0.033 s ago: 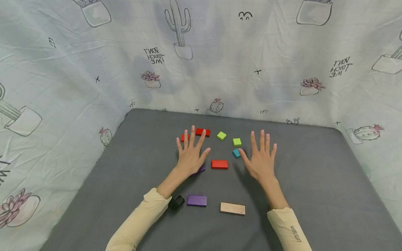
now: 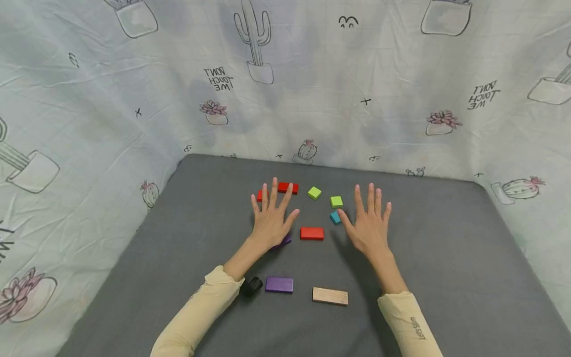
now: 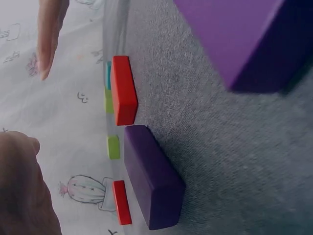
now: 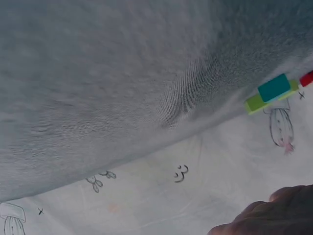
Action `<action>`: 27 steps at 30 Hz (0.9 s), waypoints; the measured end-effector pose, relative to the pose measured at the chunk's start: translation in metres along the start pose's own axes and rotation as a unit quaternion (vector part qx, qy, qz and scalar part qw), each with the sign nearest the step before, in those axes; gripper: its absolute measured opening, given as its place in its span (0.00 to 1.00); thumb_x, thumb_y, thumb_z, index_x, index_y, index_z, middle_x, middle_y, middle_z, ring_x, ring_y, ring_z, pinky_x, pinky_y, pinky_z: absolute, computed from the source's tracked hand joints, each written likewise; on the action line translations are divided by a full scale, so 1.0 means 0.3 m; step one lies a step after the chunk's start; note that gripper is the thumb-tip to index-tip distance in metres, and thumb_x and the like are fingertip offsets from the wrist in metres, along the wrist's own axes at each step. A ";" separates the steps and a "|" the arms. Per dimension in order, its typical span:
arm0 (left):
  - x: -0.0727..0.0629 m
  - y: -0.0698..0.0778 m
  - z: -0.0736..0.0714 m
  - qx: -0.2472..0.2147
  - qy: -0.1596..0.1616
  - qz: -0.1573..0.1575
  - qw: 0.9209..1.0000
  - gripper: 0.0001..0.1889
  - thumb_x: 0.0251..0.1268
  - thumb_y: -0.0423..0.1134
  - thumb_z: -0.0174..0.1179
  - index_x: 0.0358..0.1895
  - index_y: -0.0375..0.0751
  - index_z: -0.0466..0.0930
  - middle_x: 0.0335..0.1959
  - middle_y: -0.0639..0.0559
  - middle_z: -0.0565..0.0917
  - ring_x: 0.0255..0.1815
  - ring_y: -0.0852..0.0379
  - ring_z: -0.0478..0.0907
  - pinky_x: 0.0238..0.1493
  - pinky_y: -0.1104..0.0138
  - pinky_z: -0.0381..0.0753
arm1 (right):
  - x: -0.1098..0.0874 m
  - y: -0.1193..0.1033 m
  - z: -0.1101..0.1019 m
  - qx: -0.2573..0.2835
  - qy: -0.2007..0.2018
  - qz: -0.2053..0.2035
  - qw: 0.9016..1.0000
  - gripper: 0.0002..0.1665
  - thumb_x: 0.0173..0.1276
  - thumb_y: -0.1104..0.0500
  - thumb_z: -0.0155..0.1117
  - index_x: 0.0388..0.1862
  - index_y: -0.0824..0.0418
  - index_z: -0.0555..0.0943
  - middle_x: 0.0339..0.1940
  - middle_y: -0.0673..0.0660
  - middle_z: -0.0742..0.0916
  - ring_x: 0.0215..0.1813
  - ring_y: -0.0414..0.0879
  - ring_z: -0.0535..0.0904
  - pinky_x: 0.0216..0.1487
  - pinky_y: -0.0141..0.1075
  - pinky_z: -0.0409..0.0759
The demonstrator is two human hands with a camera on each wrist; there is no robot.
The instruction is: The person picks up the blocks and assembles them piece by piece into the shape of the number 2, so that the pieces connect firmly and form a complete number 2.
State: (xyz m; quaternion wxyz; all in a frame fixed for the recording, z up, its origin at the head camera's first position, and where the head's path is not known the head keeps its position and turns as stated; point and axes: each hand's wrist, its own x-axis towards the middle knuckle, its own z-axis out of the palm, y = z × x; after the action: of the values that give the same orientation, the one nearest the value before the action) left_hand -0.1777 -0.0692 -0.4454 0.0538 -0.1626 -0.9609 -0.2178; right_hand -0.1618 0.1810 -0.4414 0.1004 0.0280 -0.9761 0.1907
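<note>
Hovering wide and empty, left grip (image 2: 270,225) and right grip (image 2: 371,230) flank a red rectangular block (image 2: 312,233) (set apart, presumably for easy grasping).

The tabletop (image 2: 446,258) is covered in matt grey cloth, its fine, slightly rough weave shown close up. Thin, creased white cloth, printed with drawings, is hung as a curtain (image 2: 312,119). The red block (image 2: 312,233), purple block (image 2: 279,284), green block (image 2: 314,193) and blue block (image 4: 274,88) are smoothly finished in even colour; the material beneath cannot be told. Bare, grained wood is shown by the pale block (image 2: 330,296). The sleeves (image 2: 198,307) are made of soft, wrinkled cloth.
</note>
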 end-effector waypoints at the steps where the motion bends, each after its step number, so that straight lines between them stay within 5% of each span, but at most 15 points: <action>1: 0.008 -0.001 0.002 0.003 -0.004 -0.004 1.000 0.35 0.74 0.59 0.39 0.78 0.58 0.36 0.76 0.47 0.25 0.74 0.42 0.19 0.65 0.37 0.22 | 0.009 -0.002 0.003 0.001 -0.001 0.000 1.000 0.48 0.71 0.34 0.46 0.79 0.57 0.44 0.78 0.65 0.44 0.77 0.59 0.31 0.70 0.62 0.30; 9: 0.074 -0.005 0.020 0.014 -0.006 -0.021 1.000 0.37 0.72 0.61 0.39 0.78 0.58 0.35 0.77 0.46 0.25 0.74 0.42 0.19 0.65 0.37 0.21 | 0.082 -0.014 0.016 -0.003 -0.009 0.007 1.000 0.48 0.71 0.31 0.41 0.79 0.54 0.42 0.78 0.62 0.42 0.77 0.57 0.31 0.70 0.60 0.29; 19: 0.063 0.001 0.004 0.030 -0.016 -0.027 0.999 0.38 0.72 0.62 0.40 0.77 0.58 0.34 0.77 0.46 0.25 0.75 0.40 0.22 0.65 0.36 0.23 | 0.061 -0.019 -0.012 -0.004 -0.011 0.009 1.000 0.47 0.71 0.33 0.42 0.79 0.54 0.42 0.78 0.64 0.42 0.77 0.57 0.29 0.69 0.61 0.28; 24: 0.004 0.013 -0.053 0.054 -0.051 -0.022 0.997 0.42 0.67 0.69 0.39 0.77 0.61 0.29 0.76 0.46 0.22 0.74 0.44 0.18 0.67 0.38 0.24 | 0.006 -0.033 -0.072 -0.003 -0.032 -0.008 0.999 0.49 0.70 0.31 0.42 0.79 0.53 0.41 0.78 0.64 0.41 0.76 0.58 0.27 0.69 0.62 0.29; 27: -0.077 0.011 -0.108 0.046 -0.077 0.040 0.995 0.46 0.64 0.69 0.46 0.77 0.59 0.32 0.77 0.47 0.25 0.75 0.45 0.19 0.68 0.41 0.24 | -0.077 -0.039 -0.116 0.018 -0.107 -0.062 0.992 0.51 0.69 0.32 0.48 0.79 0.52 0.42 0.78 0.65 0.40 0.76 0.61 0.29 0.69 0.64 0.34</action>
State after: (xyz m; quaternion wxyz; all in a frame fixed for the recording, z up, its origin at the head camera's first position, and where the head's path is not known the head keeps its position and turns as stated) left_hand -0.1538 -0.0872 -0.4189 -0.0037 -0.2148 -0.9638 -0.1576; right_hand -0.1317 0.1837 -0.4104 0.0064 0.1103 -0.9740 0.1978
